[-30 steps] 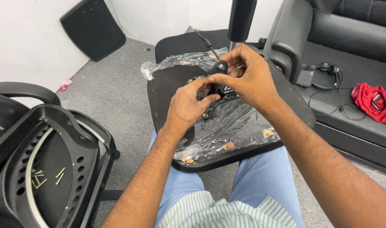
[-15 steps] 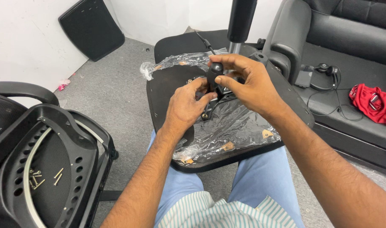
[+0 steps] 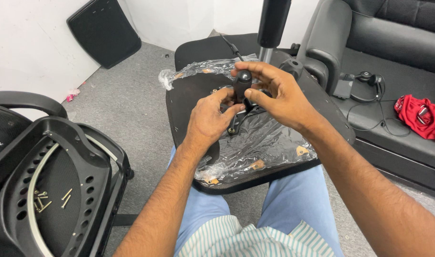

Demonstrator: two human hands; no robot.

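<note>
A black chair seat [image 3: 189, 102], underside up and partly wrapped in clear plastic [image 3: 260, 143], rests across my lap. My right hand [image 3: 279, 97] grips a black-handled screwdriver [image 3: 242, 82] held upright over a black metal bracket [image 3: 239, 119] near the seat's middle. My left hand [image 3: 210, 116] is beside it, its fingertips pinching at the tool's lower end by the bracket. The tool's tip is hidden behind my fingers.
A black chair back [image 3: 51, 190] with several loose screws [image 3: 41, 200] in it lies at the left. A gas-lift column [image 3: 273, 24] rises behind the seat. A black sofa [image 3: 393, 47] on the right holds a headset [image 3: 365, 81] and a red cloth [image 3: 422, 116]. A black panel [image 3: 103, 31] leans on the wall.
My right hand has risen slightly on the handle and both hands have shifted a little on the tool; the seat stays put on my lap.
</note>
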